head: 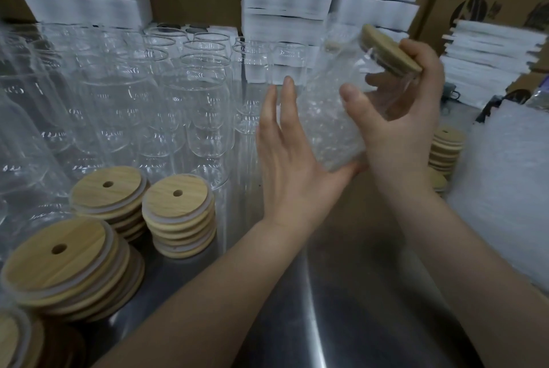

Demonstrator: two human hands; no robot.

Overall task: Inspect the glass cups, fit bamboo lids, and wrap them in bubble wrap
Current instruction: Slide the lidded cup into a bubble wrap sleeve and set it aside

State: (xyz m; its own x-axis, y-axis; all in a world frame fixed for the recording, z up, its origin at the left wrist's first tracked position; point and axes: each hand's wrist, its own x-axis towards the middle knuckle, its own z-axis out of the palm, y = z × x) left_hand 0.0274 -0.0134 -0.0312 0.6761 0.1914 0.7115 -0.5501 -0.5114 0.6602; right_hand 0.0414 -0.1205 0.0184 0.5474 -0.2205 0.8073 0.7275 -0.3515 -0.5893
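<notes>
Along the steel table's [341, 323] left edge I see stacks of bamboo lids [178, 216] in front of rows of empty glass cups [205, 106]. My left hand [289, 165] lies flat with fingers straight and slightly apart against the bubble wrap [329, 121] round a lidded glass cup [383, 82]. My right hand [398, 118] clamps that tilted cup above the table's middle.

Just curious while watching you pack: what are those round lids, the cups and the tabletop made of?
The stacked lids look like bamboo: pale, matte, grained, with what seems a whitish sealing ring. The cups look like clear glass, see-through with bright glints. The tabletop seems brushed steel, grey with a soft sheen.
</notes>
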